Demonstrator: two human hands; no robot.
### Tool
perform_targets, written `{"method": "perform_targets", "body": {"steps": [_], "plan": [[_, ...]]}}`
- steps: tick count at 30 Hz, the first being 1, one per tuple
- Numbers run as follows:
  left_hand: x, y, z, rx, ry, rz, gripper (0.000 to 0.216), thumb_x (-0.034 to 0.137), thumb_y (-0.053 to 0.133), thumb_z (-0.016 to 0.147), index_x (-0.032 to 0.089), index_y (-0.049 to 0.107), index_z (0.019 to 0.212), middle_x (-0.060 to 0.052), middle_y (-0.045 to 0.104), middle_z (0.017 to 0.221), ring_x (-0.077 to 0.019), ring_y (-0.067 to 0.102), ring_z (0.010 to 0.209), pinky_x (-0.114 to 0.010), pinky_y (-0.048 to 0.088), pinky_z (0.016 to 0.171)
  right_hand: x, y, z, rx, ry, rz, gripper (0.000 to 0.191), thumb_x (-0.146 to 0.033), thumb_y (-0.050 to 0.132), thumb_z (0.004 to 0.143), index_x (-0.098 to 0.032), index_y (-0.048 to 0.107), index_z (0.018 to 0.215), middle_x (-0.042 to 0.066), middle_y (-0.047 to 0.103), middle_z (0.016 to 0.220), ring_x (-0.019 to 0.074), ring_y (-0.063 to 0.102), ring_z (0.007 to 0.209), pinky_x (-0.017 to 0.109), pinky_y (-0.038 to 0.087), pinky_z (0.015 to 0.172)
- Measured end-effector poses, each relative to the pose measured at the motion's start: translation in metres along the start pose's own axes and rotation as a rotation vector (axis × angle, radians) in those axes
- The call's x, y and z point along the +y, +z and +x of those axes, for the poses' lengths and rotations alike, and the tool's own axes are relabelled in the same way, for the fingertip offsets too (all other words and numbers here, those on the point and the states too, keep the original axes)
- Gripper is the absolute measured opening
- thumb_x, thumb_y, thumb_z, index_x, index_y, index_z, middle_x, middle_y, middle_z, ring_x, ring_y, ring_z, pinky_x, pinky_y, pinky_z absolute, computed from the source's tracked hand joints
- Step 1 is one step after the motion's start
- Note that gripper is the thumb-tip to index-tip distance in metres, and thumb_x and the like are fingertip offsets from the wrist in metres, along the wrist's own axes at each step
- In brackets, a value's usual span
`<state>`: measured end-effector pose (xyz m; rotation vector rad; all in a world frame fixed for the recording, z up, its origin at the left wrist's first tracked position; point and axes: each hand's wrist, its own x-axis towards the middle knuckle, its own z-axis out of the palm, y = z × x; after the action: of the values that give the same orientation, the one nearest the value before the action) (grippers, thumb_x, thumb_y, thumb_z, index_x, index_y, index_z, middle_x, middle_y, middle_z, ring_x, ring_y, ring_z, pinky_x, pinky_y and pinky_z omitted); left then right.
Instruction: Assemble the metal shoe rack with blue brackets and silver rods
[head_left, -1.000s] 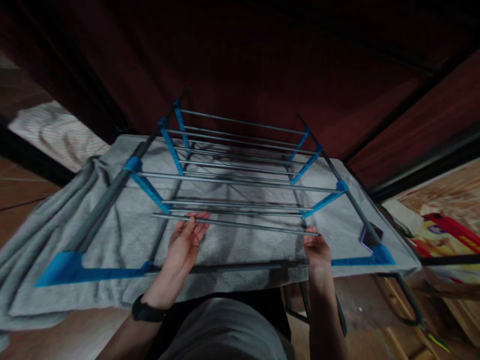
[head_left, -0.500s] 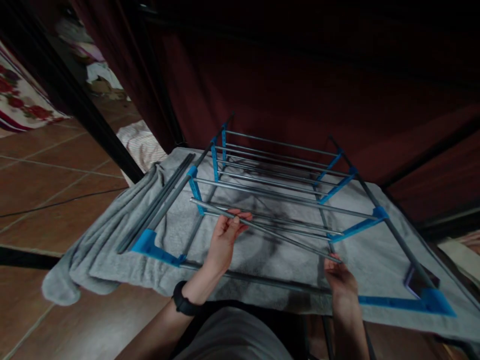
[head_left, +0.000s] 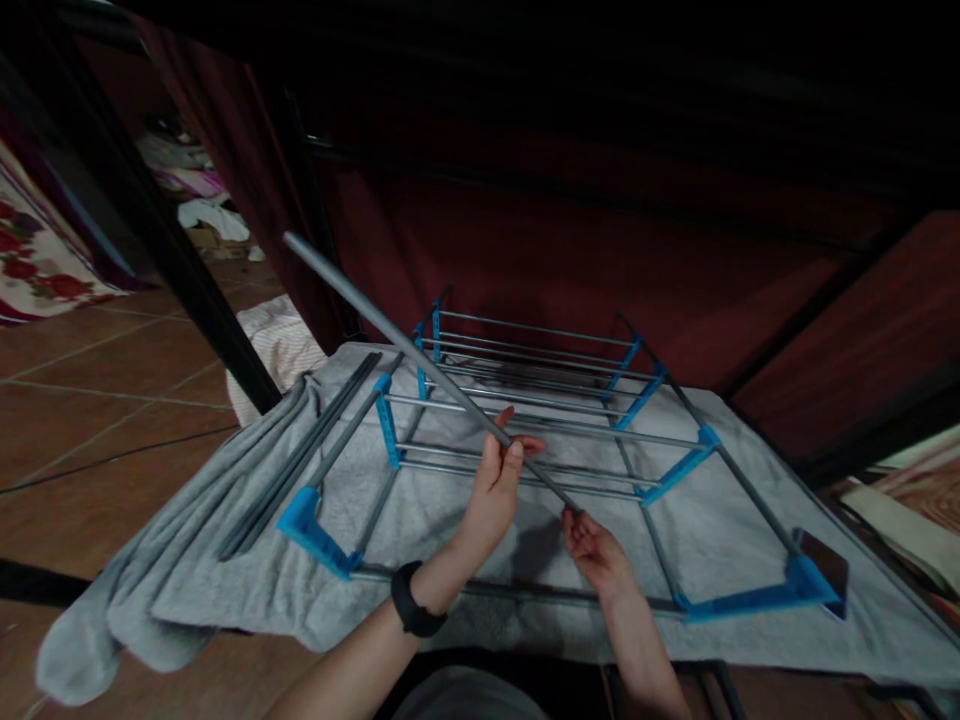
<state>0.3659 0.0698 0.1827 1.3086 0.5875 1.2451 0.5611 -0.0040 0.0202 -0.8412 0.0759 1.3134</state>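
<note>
A long grey metal tube (head_left: 397, 338) slants across the middle of the view, its far end raised at the upper left. My left hand (head_left: 504, 470), with a black band on the wrist, is closed around the tube's lower half. The fingertips of my right hand (head_left: 592, 545) pinch its lower end. Behind and below the tube stands a rack frame of grey bars with blue plastic joints (head_left: 386, 425); thin crossbars (head_left: 517, 428) run between its two sides.
Several loose grey tubes (head_left: 304, 455) lie left of the frame on a grey blanket (head_left: 232, 590). A phone (head_left: 825, 570) lies by the right front blue corner (head_left: 802, 585). A dark post (head_left: 176, 250) rises at left, and a dark red curtain (head_left: 525, 230) hangs behind.
The tube has swung up, its far end now high at the left. My right hand has moved left, close to my left hand, which shifted slightly right. The view has tilted a little.
</note>
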Motion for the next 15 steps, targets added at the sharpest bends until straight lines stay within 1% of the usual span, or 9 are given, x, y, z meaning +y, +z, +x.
{"method": "perform_targets", "body": {"steps": [2, 4, 6, 8, 9, 11, 13, 15], "plan": [[0.002, 0.002, 0.006, -0.026, 0.060, 0.057, 0.049, 0.043, 0.043, 0.104, 0.022, 0.037, 0.148, -0.003, 0.064, 0.094, -0.0192, 0.063, 0.095, -0.038, 0.047, 0.098, 0.011, 0.015, -0.006, -0.033, 0.093, -0.072, 0.018, -0.006, 0.053, 0.087, -0.017, 0.065, 0.085, 0.007, 0.076, 0.087, 0.0137, 0.074, 0.078, 0.024, 0.064, 0.074], [0.008, 0.001, 0.011, -0.049, 0.123, 0.159, 0.047, 0.043, 0.042, 0.104, 0.021, 0.041, 0.146, 0.000, 0.058, 0.084, -0.0177, 0.059, 0.085, -0.035, 0.048, 0.089, 0.018, 0.028, -0.013, -0.062, 0.171, -0.146, 0.011, -0.012, 0.055, 0.089, -0.016, 0.064, 0.084, 0.012, 0.077, 0.093, 0.0154, 0.074, 0.078, 0.027, 0.062, 0.073], [0.016, -0.003, 0.015, -0.076, 0.157, 0.284, 0.048, 0.044, 0.041, 0.104, 0.021, 0.043, 0.146, 0.000, 0.056, 0.082, -0.0171, 0.056, 0.079, -0.033, 0.048, 0.082, 0.021, 0.038, -0.020, -0.067, 0.197, -0.219, 0.008, -0.017, 0.057, 0.089, -0.016, 0.062, 0.083, 0.014, 0.077, 0.093, 0.0165, 0.073, 0.073, 0.029, 0.060, 0.069], [0.024, -0.008, 0.017, -0.102, 0.163, 0.407, 0.049, 0.044, 0.039, 0.104, 0.020, 0.045, 0.146, -0.001, 0.060, 0.085, -0.0173, 0.057, 0.077, -0.032, 0.049, 0.079, 0.019, 0.045, -0.027, -0.035, 0.166, -0.267, 0.006, -0.016, 0.057, 0.086, -0.016, 0.063, 0.088, 0.012, 0.077, 0.088, 0.0164, 0.071, 0.069, 0.029, 0.058, 0.066], [0.026, -0.010, 0.018, -0.120, 0.164, 0.463, 0.049, 0.045, 0.039, 0.104, 0.020, 0.046, 0.145, -0.003, 0.063, 0.090, -0.0179, 0.059, 0.079, -0.033, 0.051, 0.080, 0.017, 0.048, -0.030, -0.018, 0.144, -0.286, 0.009, -0.015, 0.057, 0.085, -0.016, 0.063, 0.092, 0.010, 0.076, 0.085, 0.0158, 0.070, 0.067, 0.029, 0.057, 0.065], [0.025, -0.014, 0.017, -0.168, 0.168, 0.563, 0.049, 0.046, 0.040, 0.103, 0.020, 0.050, 0.142, -0.007, 0.069, 0.105, -0.0206, 0.064, 0.091, -0.035, 0.053, 0.087, 0.010, 0.052, -0.035, 0.012, 0.082, -0.294, 0.016, -0.014, 0.057, 0.082, -0.016, 0.064, 0.097, 0.007, 0.075, 0.081, 0.0143, 0.069, 0.065, 0.027, 0.055, 0.066], [0.016, -0.017, 0.015, -0.220, 0.178, 0.636, 0.047, 0.046, 0.041, 0.101, 0.019, 0.055, 0.137, -0.010, 0.070, 0.119, -0.0236, 0.067, 0.106, -0.037, 0.053, 0.096, -0.001, 0.056, -0.040, 0.028, 0.003, -0.278, 0.019, -0.014, 0.061, 0.079, -0.016, 0.065, 0.097, 0.006, 0.075, 0.080, 0.0135, 0.068, 0.065, 0.027, 0.055, 0.067], [0.001, -0.021, 0.013, -0.265, 0.190, 0.698, 0.046, 0.047, 0.042, 0.100, 0.018, 0.058, 0.132, -0.012, 0.071, 0.125, -0.0252, 0.068, 0.113, -0.038, 0.053, 0.100, -0.013, 0.061, -0.047, 0.028, -0.100, -0.260, 0.023, -0.015, 0.066, 0.074, -0.016, 0.066, 0.097, 0.006, 0.075, 0.082, 0.0136, 0.068, 0.067, 0.027, 0.055, 0.068]]}}
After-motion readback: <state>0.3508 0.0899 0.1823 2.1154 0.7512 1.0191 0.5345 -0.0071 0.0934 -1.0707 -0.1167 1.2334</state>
